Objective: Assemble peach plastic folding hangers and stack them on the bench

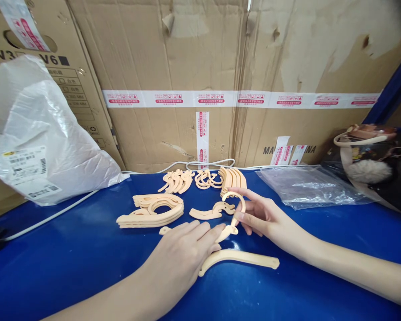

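Note:
My right hand pinches a curved cream plastic hanger hook between thumb and fingers. The hook's lower end meets a cream hanger arm; whether they are joined I cannot tell. Over that arm lies my left hand, its fingers closed on it and hiding its middle. Just below, a longer curved arm piece rests on the table, one end by my left fingertips. Beyond my hands lies another arm piece with a rounded, holed end.
Stacked hanger frames sit to the left. Behind are piles of small arms, loose hooks and long arms. A clear plastic bag, a white parcel bag, a dark bag and cardboard border the blue table.

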A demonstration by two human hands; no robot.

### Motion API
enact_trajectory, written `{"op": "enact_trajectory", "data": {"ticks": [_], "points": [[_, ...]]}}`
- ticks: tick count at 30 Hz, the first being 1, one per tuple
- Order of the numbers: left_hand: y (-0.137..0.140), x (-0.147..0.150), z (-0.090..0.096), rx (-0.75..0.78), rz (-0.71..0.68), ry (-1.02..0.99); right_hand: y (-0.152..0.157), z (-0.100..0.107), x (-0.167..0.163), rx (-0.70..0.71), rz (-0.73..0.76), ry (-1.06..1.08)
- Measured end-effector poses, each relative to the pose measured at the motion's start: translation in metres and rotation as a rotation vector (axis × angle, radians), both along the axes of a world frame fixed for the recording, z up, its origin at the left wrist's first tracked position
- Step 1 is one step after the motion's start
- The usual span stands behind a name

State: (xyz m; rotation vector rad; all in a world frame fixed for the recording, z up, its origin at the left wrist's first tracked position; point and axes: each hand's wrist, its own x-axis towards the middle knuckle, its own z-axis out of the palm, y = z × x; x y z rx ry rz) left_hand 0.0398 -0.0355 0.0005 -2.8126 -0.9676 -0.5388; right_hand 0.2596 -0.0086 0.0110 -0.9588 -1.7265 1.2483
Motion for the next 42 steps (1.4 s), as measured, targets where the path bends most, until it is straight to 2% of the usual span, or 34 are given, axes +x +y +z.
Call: {"op": "enact_trajectory", "data": {"ticks": [6,8,10,12,15,17,20,22,28,34,42], "points": [[-0.001,0.000,0.003,-0.049,-0.001,-0.088,-0.005,0.001,-0.001,-0.016,0.036,0.033],[-0.004,-0.001,0.007,-0.106,-0.025,-0.128,-0.007,0.000,-0.001,-0.031,0.055,0.026],[-0.007,-0.001,0.011,-0.203,-0.009,-0.182,-0.008,0.000,0.000,0.019,0.072,-0.067],[-0.009,-0.001,0.015,-0.331,0.034,-0.270,-0.010,0.002,0.001,0.175,0.102,-0.271],[-0.007,0.000,0.016,-0.529,0.086,-0.442,-0.016,0.009,0.002,0.485,0.203,-0.602],[-0.004,0.001,0.015,-0.720,0.112,-0.579,-0.021,0.012,0.002,0.638,0.269,-0.742],[0.001,0.004,0.015,-1.064,0.151,-0.789,-0.027,0.012,0.000,0.788,0.306,-0.858],[0.004,0.005,0.017,-1.190,0.188,-0.903,-0.028,0.010,-0.001,0.840,0.302,-0.874],[0.008,0.001,0.019,-1.359,0.298,-1.001,-0.026,0.003,0.005,0.820,0.236,-0.710],[0.009,0.002,0.018,-1.467,0.288,-1.030,-0.022,0.001,0.008,0.713,0.134,-0.579],[0.006,0.001,0.021,-1.439,0.282,-0.978,-0.015,-0.005,0.006,0.847,0.119,-0.701]]}}
